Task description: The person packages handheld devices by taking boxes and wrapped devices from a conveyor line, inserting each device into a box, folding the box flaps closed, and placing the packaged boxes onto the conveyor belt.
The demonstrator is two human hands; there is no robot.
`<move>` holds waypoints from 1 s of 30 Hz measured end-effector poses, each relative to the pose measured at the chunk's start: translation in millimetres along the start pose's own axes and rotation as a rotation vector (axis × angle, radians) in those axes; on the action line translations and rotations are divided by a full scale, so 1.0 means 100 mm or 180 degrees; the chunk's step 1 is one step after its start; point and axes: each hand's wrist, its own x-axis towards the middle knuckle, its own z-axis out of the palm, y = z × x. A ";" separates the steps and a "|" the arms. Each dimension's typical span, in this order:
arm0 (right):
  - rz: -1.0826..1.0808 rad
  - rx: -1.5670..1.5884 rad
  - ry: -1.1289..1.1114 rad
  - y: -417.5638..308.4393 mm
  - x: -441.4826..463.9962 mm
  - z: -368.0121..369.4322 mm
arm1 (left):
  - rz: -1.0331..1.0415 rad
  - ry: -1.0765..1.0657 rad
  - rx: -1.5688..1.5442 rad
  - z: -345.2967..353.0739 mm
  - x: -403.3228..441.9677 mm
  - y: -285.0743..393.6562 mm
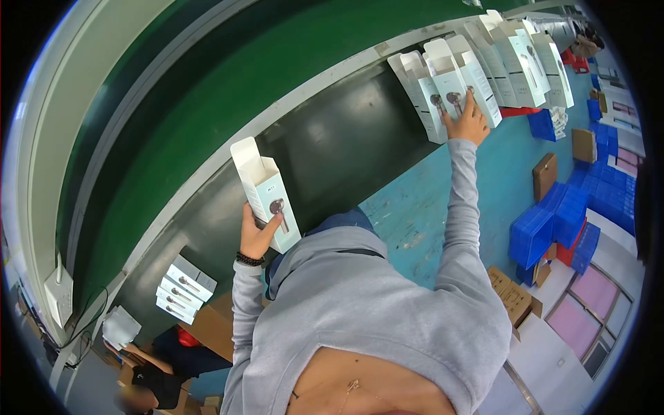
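My left hand (257,234) is wrapped round the lower part of a pale box (273,204) with an open top flap and a picture printed on its front. My right hand (468,124) reaches out to the upper right, its fingers on the front of an open-topped box (446,86) that stands in a group of similar boxes. On the dark tabletop (339,131), these boxes stand close together at its far right end. A small row of closed boxes (183,287) lies on the table at the lower left.
More open boxes (522,66) stand at the upper right. Blue crates (536,232) and brown cartons (512,294) are on the floor at the right. Another person (155,384) is at the lower left, hands near clear packaging (122,326). A green belt (228,83) runs beside the table.
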 end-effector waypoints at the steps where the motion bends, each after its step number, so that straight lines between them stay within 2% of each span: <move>1: 0.0027 0.0014 -0.0014 0.00 0.00 -0.03 | 0.0015 0.0016 0.0014 -0.01 0.00 -0.01; 4: -0.0256 0.0722 0.0325 0.02 0.02 -0.25 | 0.0036 0.0066 0.0006 -0.01 0.00 -0.01; 7: -0.0626 0.2257 0.0191 -0.24 -0.12 -0.78 | -0.0020 0.0100 -0.0045 -0.04 -0.02 -0.02; 8: -0.0511 0.2941 -0.0156 -0.38 -0.22 -0.97 | -0.0038 0.0109 -0.0034 -0.05 -0.01 -0.04; 9: -0.0302 0.4104 -0.0857 -0.45 -0.34 -0.98 | -0.0063 0.0127 -0.0022 -0.07 -0.01 -0.04; 10: -0.0060 0.5248 -0.1605 -0.51 -0.43 -0.94 | -0.0085 0.0113 -0.0034 -0.07 -0.01 -0.04; 11: -0.0031 0.5816 -0.1959 -0.54 -0.56 -0.77 | -0.0109 0.0107 -0.0045 -0.07 -0.01 -0.02; 12: 0.0421 0.6607 -0.2554 -0.59 -0.77 -0.59 | -0.0134 0.0107 -0.0056 -0.08 0.00 -0.01; 13: 0.0742 0.6221 -0.2921 -0.70 -0.94 -0.46 | -0.0146 0.0104 -0.0023 -0.09 -0.01 -0.03; 14: 0.0165 0.5694 -0.2891 -0.88 -1.08 -0.47 | -0.0155 0.0104 0.0011 -0.11 0.00 -0.05; 15: 0.0388 0.5994 -0.3102 -1.00 -1.21 -0.44 | -0.0161 0.0104 0.0046 -0.13 0.01 -0.06; 17: 0.0535 0.5808 -0.2883 -1.18 -1.49 -0.33 | -0.0171 0.0146 0.0051 -0.15 0.01 -0.09; 20: 0.0320 0.5368 -0.2701 -1.30 -1.69 -0.29 | -0.0185 0.0180 -0.0066 -0.19 0.04 -0.15; 23: -0.0313 0.4864 -0.2504 -1.40 -1.81 -0.41 | -0.0331 0.0200 -0.0227 -0.30 0.10 -0.47; 24: -0.0292 0.5014 -0.2480 -1.43 -1.84 -0.44 | -0.0354 0.0240 -0.0084 -0.33 0.14 -0.55; 27: -0.0910 0.4360 -0.2198 -1.35 -1.85 -0.43 | -0.0590 0.0203 0.0000 -0.40 0.16 -0.71; 30: -0.1205 0.4380 -0.2233 -1.29 -1.84 -0.50 | -0.0510 0.0206 0.0099 -0.42 0.14 -0.78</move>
